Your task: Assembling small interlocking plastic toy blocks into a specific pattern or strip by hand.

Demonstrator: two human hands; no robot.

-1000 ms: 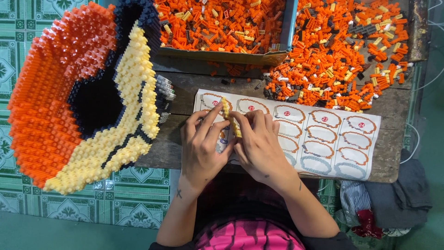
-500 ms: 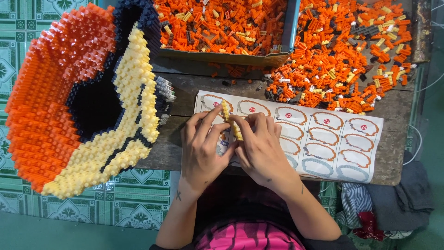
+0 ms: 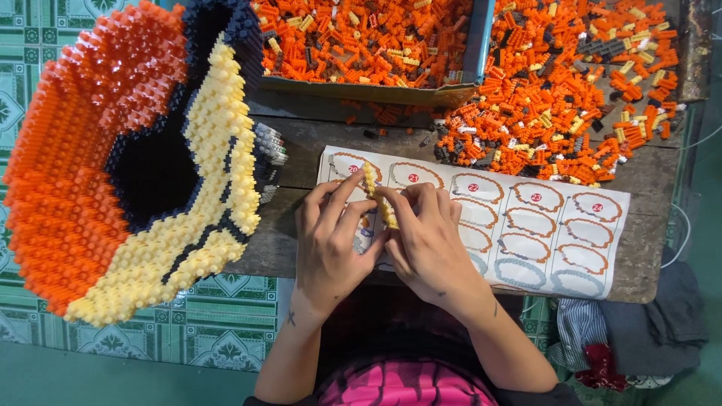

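Pinching yellow brick strip (image 3: 378, 197) between left hand (image 3: 331, 244) and right hand (image 3: 427, 240) over sheet (image 3: 541, 233); table edge at 6 o'clock, big model (image 3: 128, 165) at 9.

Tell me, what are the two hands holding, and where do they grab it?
A short yellow brick strip, held by both hands: the left hand pinches its upper end, the right hand its lower part, above the instruction sheet.

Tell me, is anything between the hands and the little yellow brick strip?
No, nothing visible. The left hand and the right hand both already pinch the yellow brick strip with their fingertips, just above the instruction sheet. The big orange and yellow brick model sits off to the left, apart from them.
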